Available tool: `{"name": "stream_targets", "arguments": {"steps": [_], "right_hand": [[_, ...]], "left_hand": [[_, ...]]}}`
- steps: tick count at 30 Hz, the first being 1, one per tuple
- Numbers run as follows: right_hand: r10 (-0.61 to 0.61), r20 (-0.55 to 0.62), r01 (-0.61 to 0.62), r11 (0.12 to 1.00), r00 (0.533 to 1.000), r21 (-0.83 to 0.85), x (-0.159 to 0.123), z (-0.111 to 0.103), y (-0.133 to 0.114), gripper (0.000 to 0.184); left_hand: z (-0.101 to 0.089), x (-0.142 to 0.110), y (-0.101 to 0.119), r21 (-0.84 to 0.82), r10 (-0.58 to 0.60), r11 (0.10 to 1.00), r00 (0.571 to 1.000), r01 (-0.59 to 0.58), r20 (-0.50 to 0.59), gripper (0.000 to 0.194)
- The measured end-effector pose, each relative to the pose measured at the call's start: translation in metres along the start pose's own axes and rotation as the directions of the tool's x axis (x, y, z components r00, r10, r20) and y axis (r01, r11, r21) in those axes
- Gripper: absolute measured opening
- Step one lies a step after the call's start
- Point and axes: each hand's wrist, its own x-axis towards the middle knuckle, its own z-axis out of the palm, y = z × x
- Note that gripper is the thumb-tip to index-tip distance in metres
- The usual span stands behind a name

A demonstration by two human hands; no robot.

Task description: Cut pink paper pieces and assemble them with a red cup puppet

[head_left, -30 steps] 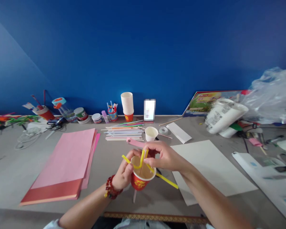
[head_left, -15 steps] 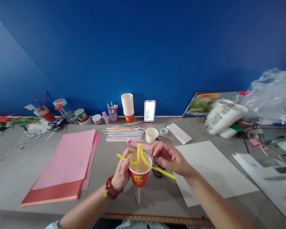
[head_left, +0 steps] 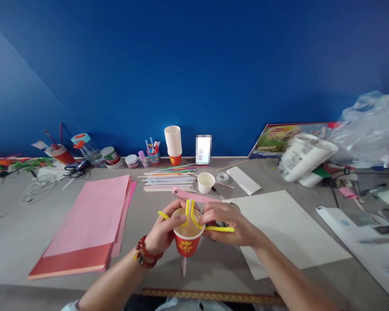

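Hands (head_left: 164, 229) (head_left: 230, 222) flank red cup (head_left: 187, 246), left thumb (head_left: 177, 222) bent over rim (head_left: 188, 237).

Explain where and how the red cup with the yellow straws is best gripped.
Probably take the red cup gently by its printed wall below the rim, coming from the near side. That wall is exposed there, while yellow straws jut out left and right, and a pale straw projects below the base.
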Motion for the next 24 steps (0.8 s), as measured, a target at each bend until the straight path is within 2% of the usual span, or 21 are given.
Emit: {"name": "stream_targets", "arguments": {"steps": [3, 5, 14, 24], "right_hand": [[-0.041, 0.053, 0.042, 0.999, 0.998, -0.012, 0.003, 0.000, -0.001, 0.015], [-0.059, 0.093, 0.060, 0.998, 0.994, -0.012, 0.005, 0.000, -0.002, 0.017], [-0.025, 0.200, 0.030, 0.999, 0.979, -0.021, 0.009, -0.003, -0.002, 0.016], [-0.029, 0.250, 0.025, 0.999, 0.968, 0.021, 0.007, -0.005, 0.001, 0.013]], "left_hand": [[0.001, 0.000, 0.008, 0.025, -0.094, 0.995, 0.995, 0.093, 0.025, 0.021], [0.002, 0.000, 0.011, 0.046, -0.116, 0.992, 0.993, 0.114, 0.035, 0.019], [0.007, 0.001, 0.009, 0.092, -0.038, 0.995, 0.999, 0.037, 0.013, 0.007], [0.011, 0.001, 0.006, 0.087, -0.061, 0.994, 0.998, 0.061, 0.006, 0.013]]}}
